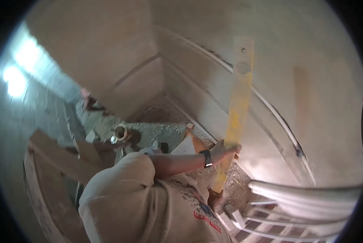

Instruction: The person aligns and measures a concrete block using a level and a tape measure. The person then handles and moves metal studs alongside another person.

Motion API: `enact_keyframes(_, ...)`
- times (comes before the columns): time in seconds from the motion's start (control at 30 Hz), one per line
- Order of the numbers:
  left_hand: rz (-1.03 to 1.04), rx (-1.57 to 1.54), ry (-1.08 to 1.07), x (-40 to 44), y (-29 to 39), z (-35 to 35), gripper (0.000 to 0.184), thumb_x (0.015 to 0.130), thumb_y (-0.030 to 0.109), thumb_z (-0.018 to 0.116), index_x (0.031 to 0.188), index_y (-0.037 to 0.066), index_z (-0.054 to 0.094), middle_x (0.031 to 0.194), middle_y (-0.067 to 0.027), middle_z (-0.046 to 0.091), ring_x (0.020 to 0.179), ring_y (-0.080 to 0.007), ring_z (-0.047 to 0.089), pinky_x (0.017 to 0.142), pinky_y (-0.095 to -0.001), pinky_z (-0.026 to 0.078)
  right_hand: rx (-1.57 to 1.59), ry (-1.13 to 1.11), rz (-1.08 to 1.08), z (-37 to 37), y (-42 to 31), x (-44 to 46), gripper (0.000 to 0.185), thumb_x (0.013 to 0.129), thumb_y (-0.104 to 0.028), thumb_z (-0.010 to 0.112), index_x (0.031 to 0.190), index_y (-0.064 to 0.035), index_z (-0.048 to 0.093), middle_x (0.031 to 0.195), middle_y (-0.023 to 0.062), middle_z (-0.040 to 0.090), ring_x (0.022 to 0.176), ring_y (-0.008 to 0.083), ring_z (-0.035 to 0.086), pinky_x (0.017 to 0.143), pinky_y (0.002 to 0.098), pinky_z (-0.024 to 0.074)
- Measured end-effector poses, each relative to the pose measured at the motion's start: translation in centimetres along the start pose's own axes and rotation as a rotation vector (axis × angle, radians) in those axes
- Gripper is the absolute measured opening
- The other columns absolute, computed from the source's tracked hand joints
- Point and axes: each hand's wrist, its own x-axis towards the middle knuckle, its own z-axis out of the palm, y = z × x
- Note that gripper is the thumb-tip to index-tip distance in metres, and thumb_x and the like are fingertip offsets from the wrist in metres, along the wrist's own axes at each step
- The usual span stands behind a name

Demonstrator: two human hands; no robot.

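A long, worn yellow level (239,105) stands nearly upright in front of the wall, tilted slightly, with round holes near its top. Wrapped round its lower part are the fingers of my left hand (227,151), with a dark watch (206,158) on that wrist. My right hand (215,197) shows in part at the bottom end of the level, closed against it; most of its fingers are hidden. The level's upper part is close to the plastered wall (278,52); contact cannot be made out.
White conduit (272,109) runs across the wall. Bundled white pipes (303,196) lie above a slatted rack (282,224) at lower right. At left are brown boards (58,156) and a round container (120,132). Rubble (161,131) covers the floor near the corner.
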Motion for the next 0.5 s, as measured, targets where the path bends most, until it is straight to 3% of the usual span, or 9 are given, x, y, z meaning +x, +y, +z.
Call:
enact_keyframes(0.1,0.152,-0.044,0.430,-0.3,1.5,-4.7,0.055,0.079,0.046,0.078,0.111,0.005,0.061,0.099,-0.0049,0.064,0.085,-0.0160,0.064,0.079,-0.0330,0.053,-0.042,-0.089,-0.372,0.7,0.3,1.5,0.051,0.062,-0.033,0.089,0.091,-0.0025,0.061,0.088,0.0143,0.065,0.077,0.0362,0.062,0.065,0.0448,0.0486)
enact_keyframes(0.13,0.356,0.017,0.563,0.2,1.7,-6.9,0.059,0.078,0.048,0.078,0.113,0.005,0.059,0.103,-0.0039,0.062,0.090,-0.0142,0.061,0.080,-0.0302,0.050,-0.049,-0.101,-0.508,1.1,-0.5,1.9,0.051,0.062,-0.033,0.089,0.092,-0.0025,0.062,0.086,0.0145,0.064,0.076,0.0369,0.062,0.064,0.0457,0.0481)
enact_keyframes(0.23,0.483,-0.015,0.841,0.8,3.0,-13.6,0.059,0.077,0.049,0.078,0.112,0.005,0.059,0.100,-0.0032,0.062,0.093,-0.0128,0.059,0.081,-0.0286,0.048,-0.146,-0.241,-0.537,1.7,-4.3,2.3,0.049,0.063,-0.031,0.087,0.095,-0.0026,0.063,0.083,0.0148,0.063,0.077,0.0370,0.061,0.065,0.0468,0.0475)
enact_keyframes(0.4,0.450,-0.179,1.073,-1.9,5.7,-23.1,0.052,0.078,0.046,0.079,0.103,0.006,0.057,0.088,-0.0016,0.060,0.074,-0.0109,0.058,0.065,-0.0264,0.048,-0.390,-0.397,-0.775,4.9,-8.2,3.9,0.037,0.079,-0.019,0.071,0.113,-0.0066,0.065,0.093,0.0168,0.067,0.088,0.0361,0.063,0.073,0.0446,0.0520)
enact_keyframes(0.47,0.444,-0.250,1.150,-2.5,4.2,-28.0,0.045,0.080,0.042,0.078,0.099,0.008,0.054,0.079,-0.0001,0.055,0.060,-0.0088,0.054,0.052,-0.0245,0.045,-0.441,-0.494,-0.760,6.8,-10.4,4.5,0.041,0.080,-0.019,0.070,0.119,-0.0075,0.062,0.098,0.0185,0.067,0.090,0.0369,0.064,0.075,0.0445,0.0525)
enact_keyframes(0.5,0.450,-0.274,1.171,-2.7,3.1,-30.6,0.045,0.081,0.043,0.076,0.100,0.009,0.054,0.080,-0.0010,0.056,0.062,-0.0099,0.055,0.054,-0.0259,0.046,-0.467,-0.542,-0.743,7.8,-11.5,4.5,0.044,0.081,-0.019,0.069,0.123,-0.0079,0.061,0.100,0.0193,0.067,0.091,0.0372,0.064,0.076,0.0445,0.0527)
